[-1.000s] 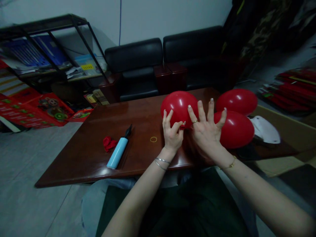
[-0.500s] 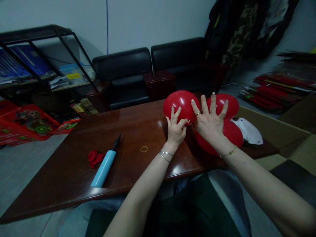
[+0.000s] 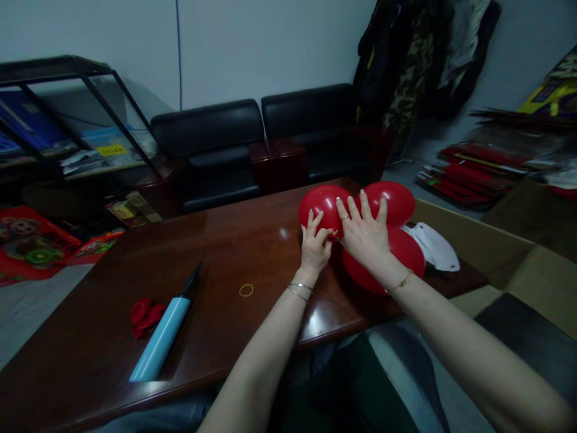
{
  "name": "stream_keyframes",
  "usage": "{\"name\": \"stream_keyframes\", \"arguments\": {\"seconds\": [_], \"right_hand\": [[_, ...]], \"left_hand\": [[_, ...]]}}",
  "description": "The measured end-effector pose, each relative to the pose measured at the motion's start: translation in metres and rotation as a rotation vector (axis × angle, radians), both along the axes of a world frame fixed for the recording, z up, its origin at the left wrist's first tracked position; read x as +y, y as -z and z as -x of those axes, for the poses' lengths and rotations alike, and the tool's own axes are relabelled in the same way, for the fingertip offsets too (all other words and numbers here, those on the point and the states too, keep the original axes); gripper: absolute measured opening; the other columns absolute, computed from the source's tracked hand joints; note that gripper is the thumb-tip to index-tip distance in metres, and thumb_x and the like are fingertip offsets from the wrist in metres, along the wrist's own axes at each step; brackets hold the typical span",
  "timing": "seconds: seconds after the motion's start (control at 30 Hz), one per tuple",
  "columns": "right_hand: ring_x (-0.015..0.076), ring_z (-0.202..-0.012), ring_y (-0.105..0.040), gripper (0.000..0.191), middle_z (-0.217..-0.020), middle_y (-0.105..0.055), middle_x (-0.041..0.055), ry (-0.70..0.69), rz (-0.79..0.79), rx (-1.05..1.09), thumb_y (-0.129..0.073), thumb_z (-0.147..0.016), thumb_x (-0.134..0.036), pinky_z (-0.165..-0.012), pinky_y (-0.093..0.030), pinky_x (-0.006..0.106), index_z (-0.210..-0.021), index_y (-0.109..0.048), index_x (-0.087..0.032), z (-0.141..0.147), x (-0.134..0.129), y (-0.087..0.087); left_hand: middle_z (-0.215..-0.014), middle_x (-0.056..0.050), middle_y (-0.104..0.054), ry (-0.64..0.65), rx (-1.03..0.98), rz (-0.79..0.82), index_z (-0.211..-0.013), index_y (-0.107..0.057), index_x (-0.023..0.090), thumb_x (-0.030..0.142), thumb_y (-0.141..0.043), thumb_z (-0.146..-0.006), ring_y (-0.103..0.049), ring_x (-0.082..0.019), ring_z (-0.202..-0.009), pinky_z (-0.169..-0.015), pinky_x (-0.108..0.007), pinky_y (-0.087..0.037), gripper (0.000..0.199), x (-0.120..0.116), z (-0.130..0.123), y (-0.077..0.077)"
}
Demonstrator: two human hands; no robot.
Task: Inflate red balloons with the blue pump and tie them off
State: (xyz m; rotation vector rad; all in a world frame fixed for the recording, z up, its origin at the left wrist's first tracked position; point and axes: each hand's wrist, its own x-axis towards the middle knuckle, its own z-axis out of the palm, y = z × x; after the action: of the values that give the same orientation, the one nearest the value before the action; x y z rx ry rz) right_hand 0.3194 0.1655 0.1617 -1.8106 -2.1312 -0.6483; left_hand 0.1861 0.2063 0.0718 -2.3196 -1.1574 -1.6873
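Three inflated red balloons cluster at the right of the brown table. My left hand [image 3: 315, 245] pinches the neck of the left balloon [image 3: 322, 201], its other fingers resting against the skin. Over the cluster lies my right hand [image 3: 367, 234], fingers spread, between the left balloon, the back right balloon [image 3: 396, 203] and the front balloon [image 3: 408, 252]. A blue hand pump [image 3: 162, 340] with a black nozzle lies at the table's left, beside limp red balloons [image 3: 145, 316]. A thin yellow ring [image 3: 246, 290] lies flat on the wood.
The brown table [image 3: 202, 240] reaches from lower left to right. A white object [image 3: 437, 248] sits behind the front balloon, near an open cardboard box [image 3: 514, 258]. Black sofas [image 3: 211, 129] stand beyond the table; a metal shelf [image 3: 85, 78] stands at the left.
The view has shifted, so the table items appear lower and further left. My right hand has come down closer over the balloons, its fingers less raised. My left hand keeps its pinch.
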Motion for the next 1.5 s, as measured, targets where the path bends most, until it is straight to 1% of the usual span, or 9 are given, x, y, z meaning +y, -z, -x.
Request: {"name": "stream_keyframes", "arguments": {"seconds": [0.17, 0.37, 0.63, 0.77, 0.9, 1.07, 1.23, 1.37, 1.5], "right_hand": [[0.0422, -0.153, -0.019, 0.067, -0.162, -0.034, 0.0194, 0.024, 0.037, -0.049, -0.047, -0.093, -0.028, -0.118, -0.011, 0.07, -0.157, -0.032, -0.014, 0.003, 0.001, 0.001], [0.0427, -0.152, -0.023, 0.061, -0.159, -0.04, 0.0179, 0.019, 0.109, -0.11, -0.045, -0.094, -0.029, -0.119, -0.014, 0.069, -0.153, -0.04, -0.015, 0.004, 0.003, 0.002], [0.0424, -0.153, -0.019, 0.062, -0.163, -0.033, 0.0146, 0.018, 0.182, -0.129, -0.04, -0.094, -0.031, -0.118, -0.012, 0.072, -0.155, -0.037, -0.019, -0.002, 0.008, 0.0], [0.0424, -0.153, -0.022, 0.059, -0.164, -0.031, 0.0115, 0.033, 0.269, -0.134, -0.035, -0.096, -0.031, -0.117, -0.015, 0.073, -0.155, -0.037, -0.023, -0.005, 0.011, -0.002], [0.0427, -0.152, -0.023, 0.06, -0.164, -0.032, 0.0126, 0.044, 0.337, -0.106, -0.037, -0.096, -0.033, -0.115, -0.018, 0.075, -0.155, -0.038, -0.022, -0.005, 0.009, -0.005], [0.0434, -0.152, -0.023, 0.06, -0.164, -0.031, 0.0132, 0.018, 0.335, -0.091, -0.04, -0.096, -0.037, -0.113, -0.019, 0.077, -0.153, -0.04, -0.022, -0.006, 0.008, -0.006], [0.0439, -0.152, -0.024, 0.058, -0.163, -0.033, 0.0122, 0.021, 0.344, -0.118, -0.039, -0.095, -0.036, -0.112, -0.018, 0.078, -0.152, -0.043, -0.024, -0.006, 0.01, -0.004], [0.0428, -0.153, -0.021, 0.059, -0.165, -0.029, 0.0119, 0.039, 0.375, -0.127, -0.038, -0.097, -0.037, -0.114, -0.018, 0.076, -0.153, -0.041, -0.022, -0.004, 0.009, -0.006], [0.0419, -0.153, -0.021, 0.058, -0.164, -0.03, 0.0121, 0.044, 0.362, -0.108, -0.04, -0.097, -0.037, -0.115, -0.018, 0.076, -0.153, -0.042, -0.022, -0.002, 0.007, -0.007]], "left_hand": [[-0.15, -0.015, -0.052, 0.0, 0.002, 0.061, -0.092, -0.065, 0.018, 0.003, -0.058, -0.086, -0.033, -0.031, -0.151, -0.111, -0.07, -0.037, 0.019, 0.002, -0.005, 0.016], [-0.155, -0.014, -0.047, 0.017, -0.027, 0.17, -0.091, -0.065, 0.018, 0.0, -0.057, -0.082, -0.03, -0.033, -0.152, -0.111, -0.069, -0.037, 0.022, 0.005, -0.01, 0.027], [-0.158, -0.014, -0.044, 0.048, 0.036, 0.204, -0.091, -0.063, 0.019, 0.0, -0.055, -0.083, -0.028, -0.032, -0.153, -0.112, -0.07, -0.035, 0.022, 0.005, -0.022, 0.033], [-0.157, -0.015, -0.045, 0.045, 0.037, 0.2, -0.093, -0.063, 0.018, 0.001, -0.055, -0.085, -0.029, -0.032, -0.153, -0.113, -0.07, -0.035, 0.02, 0.005, -0.026, 0.038], [-0.156, -0.016, -0.045, 0.014, 0.017, 0.194, -0.096, -0.063, 0.018, 0.002, -0.055, -0.086, -0.03, -0.032, -0.152, -0.111, -0.072, -0.036, 0.02, 0.005, -0.027, 0.042], [-0.158, -0.017, -0.04, -0.018, 0.02, 0.232, -0.097, -0.063, 0.019, 0.005, -0.057, -0.087, -0.03, -0.035, -0.152, -0.11, -0.073, -0.037, 0.018, 0.002, -0.027, 0.043], [-0.161, -0.018, -0.034, -0.001, 0.054, 0.278, -0.103, -0.061, 0.019, 0.009, -0.062, -0.086, -0.023, -0.038, -0.154, -0.11, -0.077, -0.032, 0.019, -0.005, -0.026, 0.039], [-0.161, -0.02, -0.035, 0.031, 0.081, 0.297, -0.113, -0.055, 0.019, 0.014, -0.066, -0.083, -0.022, -0.039, -0.154, -0.111, -0.079, -0.028, 0.032, -0.012, -0.02, 0.035], [-0.16, -0.019, -0.038, 0.058, 0.034, 0.278, -0.125, -0.048, 0.019, 0.004, -0.058, -0.078, -0.023, -0.035, -0.155, -0.116, -0.076, -0.023, 0.05, -0.014, -0.01, 0.034]]}}
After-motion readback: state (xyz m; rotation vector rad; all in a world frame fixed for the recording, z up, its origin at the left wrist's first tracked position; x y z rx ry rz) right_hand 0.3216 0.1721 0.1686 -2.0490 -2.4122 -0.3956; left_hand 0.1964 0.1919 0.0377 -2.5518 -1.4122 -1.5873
